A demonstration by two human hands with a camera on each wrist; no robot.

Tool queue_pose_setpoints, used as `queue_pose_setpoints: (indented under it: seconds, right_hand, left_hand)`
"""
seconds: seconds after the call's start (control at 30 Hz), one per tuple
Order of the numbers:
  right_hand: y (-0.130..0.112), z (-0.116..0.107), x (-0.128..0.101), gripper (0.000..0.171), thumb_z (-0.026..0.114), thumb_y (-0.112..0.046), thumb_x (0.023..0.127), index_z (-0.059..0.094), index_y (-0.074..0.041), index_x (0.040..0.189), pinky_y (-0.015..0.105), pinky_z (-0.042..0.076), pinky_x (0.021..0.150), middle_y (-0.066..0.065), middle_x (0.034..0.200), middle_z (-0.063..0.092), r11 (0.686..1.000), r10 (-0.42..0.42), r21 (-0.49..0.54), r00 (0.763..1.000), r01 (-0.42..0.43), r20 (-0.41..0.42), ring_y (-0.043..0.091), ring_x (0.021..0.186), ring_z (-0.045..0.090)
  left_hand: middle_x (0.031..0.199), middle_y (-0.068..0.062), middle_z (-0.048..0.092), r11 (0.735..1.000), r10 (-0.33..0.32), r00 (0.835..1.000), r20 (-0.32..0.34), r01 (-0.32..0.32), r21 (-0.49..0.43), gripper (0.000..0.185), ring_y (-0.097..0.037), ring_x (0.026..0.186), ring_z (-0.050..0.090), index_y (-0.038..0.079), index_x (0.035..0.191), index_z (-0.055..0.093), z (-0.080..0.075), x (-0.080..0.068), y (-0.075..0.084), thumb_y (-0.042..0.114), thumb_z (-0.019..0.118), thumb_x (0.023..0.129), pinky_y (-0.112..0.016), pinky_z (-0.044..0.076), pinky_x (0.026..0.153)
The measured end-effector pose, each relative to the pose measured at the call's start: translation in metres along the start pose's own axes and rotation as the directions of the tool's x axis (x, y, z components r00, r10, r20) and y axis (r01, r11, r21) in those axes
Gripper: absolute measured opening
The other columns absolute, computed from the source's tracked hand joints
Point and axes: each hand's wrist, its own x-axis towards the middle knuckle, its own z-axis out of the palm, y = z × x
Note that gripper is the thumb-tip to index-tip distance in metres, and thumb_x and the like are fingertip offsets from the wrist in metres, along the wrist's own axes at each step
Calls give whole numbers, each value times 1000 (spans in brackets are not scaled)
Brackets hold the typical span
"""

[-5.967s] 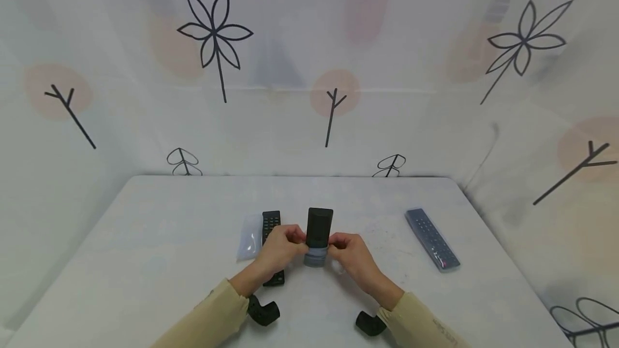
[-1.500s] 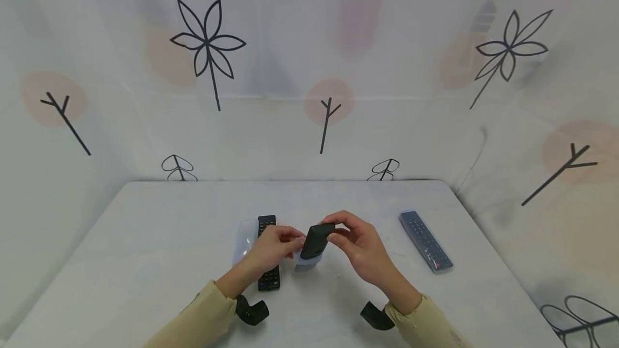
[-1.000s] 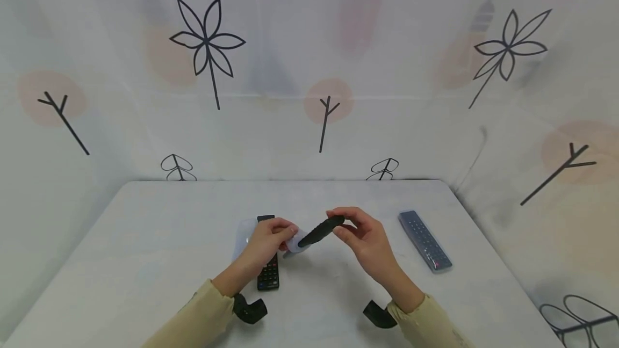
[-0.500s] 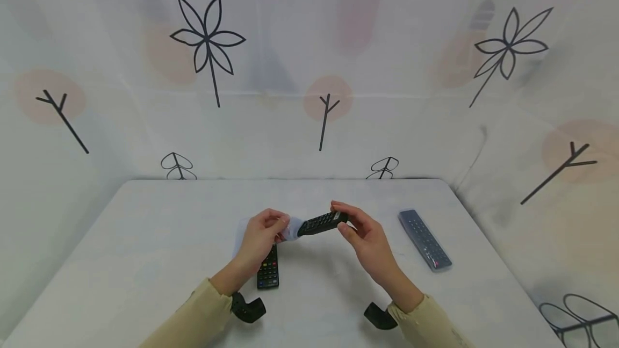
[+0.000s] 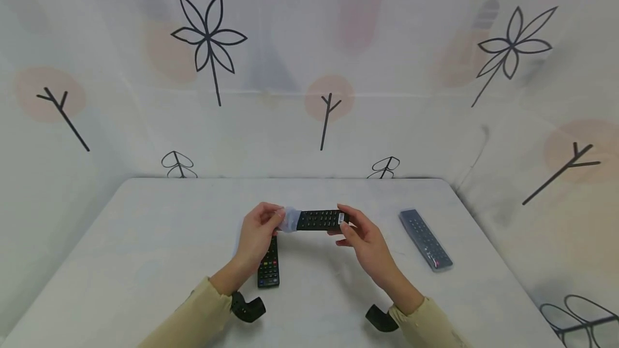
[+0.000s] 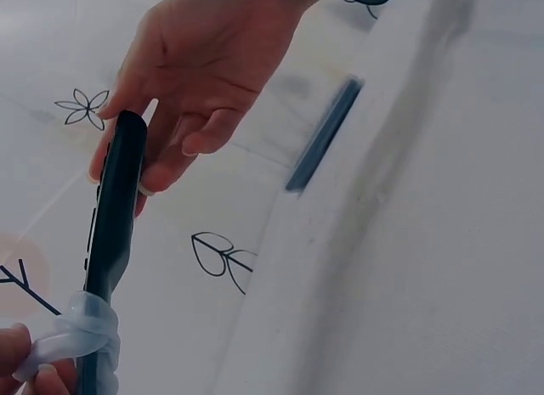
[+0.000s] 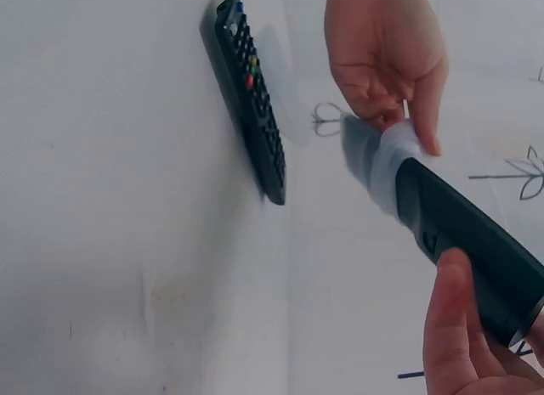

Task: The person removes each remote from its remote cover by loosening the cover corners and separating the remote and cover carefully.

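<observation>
Currently a black remote [image 5: 321, 220] is being held level above the worktop [image 5: 145, 240], buttons facing up, between the two hands. Its left end is being gripped by the left hand [image 5: 258, 230], whose fingers [image 5: 271, 218] are being curled round a clear sleeve [image 5: 290, 219] bunched over that end (in the right wrist view the sleeve [image 7: 382, 161] is being pinched between thumb and fingertips just where the remote [image 7: 467, 234] emerges from it). The right end of the remote is being pinched by the right hand [image 5: 362, 238], thumb below and fingers [image 5: 349, 214] on top, so both hands are being kept clamped on the same thing. In the left wrist view the remote [image 6: 110, 234] is being seen edge-on, with the right hand [image 6: 195, 64] closed about its far end and the sleeve [image 6: 81, 331] wrapped round the near end.

A second remote [image 5: 268, 265] is lying flat on the worktop just below the left hand, coloured buttons up; in the right wrist view it [image 7: 251, 98] is being shown lying apart from the held one. A third remote [image 5: 425, 239], greyish as if covered (whether it is sleeved cannot be told for certain), is lying well apart to the right. Beige cuffs [image 5: 203, 310] are being worn on both arms, with a black wrist mount [image 5: 247, 307] under each. A pale backdrop [image 5: 309, 69] printed with line-drawn flowers and twigs is hanging behind the worktop.
</observation>
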Motion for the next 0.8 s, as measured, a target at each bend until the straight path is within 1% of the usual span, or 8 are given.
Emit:
queue_pose_setpoints:
  seconds: [0.1, 0.23, 0.33, 0.4, 0.5, 0.63, 0.7, 0.8]
  right_hand:
    - [1, -2, 0, 42, 53, -13, 104, 47, -20, 146, 32, 56, 81, 16, 138, 55, 999, 36, 4, 999, -36, 9, 28, 100, 68]
    - [3, -3, 2, 44, 53, -12, 104, 46, -22, 146, 33, 57, 80, 17, 136, 55, 998, 65, 14, 998, -65, 14, 28, 94, 70]
    - [6, -5, 3, 46, 53, -11, 104, 44, -23, 147, 33, 57, 78, 19, 129, 58, 996, 91, 18, 996, -91, 17, 28, 88, 71]
    - [7, -6, 3, 48, 53, -10, 103, 43, -23, 148, 32, 57, 76, 20, 122, 61, 994, 111, 18, 994, -112, 21, 29, 83, 70]
    - [9, -8, 3, 47, 53, -9, 103, 43, -19, 148, 32, 57, 72, 20, 109, 64, 990, 139, 29, 989, -140, 43, 29, 76, 68]
    - [11, -10, 2, 43, 53, -15, 104, 44, -10, 146, 29, 54, 63, 17, 96, 64, 983, 169, 53, 979, -176, 110, 24, 69, 62]
    - [12, -11, 2, 42, 53, -18, 104, 44, -7, 144, 28, 52, 60, 15, 93, 65, 980, 180, 62, 972, -191, 149, 22, 67, 59]
    - [13, -13, 2, 43, 52, -20, 105, 43, -5, 144, 27, 51, 58, 15, 93, 66, 976, 186, 76, 963, -204, 195, 20, 67, 59]
  left_hand:
    - [95, -6, 68, 1000, 10, 1000, -9, -10, -4, 16, -18, 80, 59, 5, 110, 66, 0, 0, 2, 16, 66, 97, -27, 49, 69]
    - [98, -6, 69, 1000, 24, 1000, -15, -24, -11, 18, -17, 81, 59, 5, 111, 66, 0, -1, 5, 17, 66, 98, -27, 48, 69]
    - [99, -7, 69, 999, 52, 999, -13, -52, -3, 18, -18, 82, 60, 6, 112, 65, 0, -3, 7, 17, 65, 98, -27, 49, 69]
    - [99, -8, 69, 997, 82, 997, -4, -82, 9, 17, -18, 83, 60, 5, 111, 65, -1, -5, 7, 16, 65, 98, -28, 49, 69]
    - [99, -9, 69, 990, 134, 991, 21, -134, 30, 15, -19, 83, 58, 5, 110, 64, -1, -7, 7, 14, 64, 98, -29, 50, 69]
    - [96, -7, 68, 977, 201, 978, 58, -205, 65, 12, -19, 82, 56, 5, 108, 64, -1, -8, 5, 11, 64, 98, -26, 49, 66]
    - [94, -5, 67, 969, 226, 972, 66, -231, 84, 11, -19, 80, 56, 7, 107, 65, 0, -9, 4, 11, 64, 98, -25, 48, 65]
    - [91, -3, 67, 962, 247, 967, 71, -253, 102, 10, -19, 79, 56, 9, 106, 65, 1, -10, 4, 10, 65, 97, -25, 48, 63]
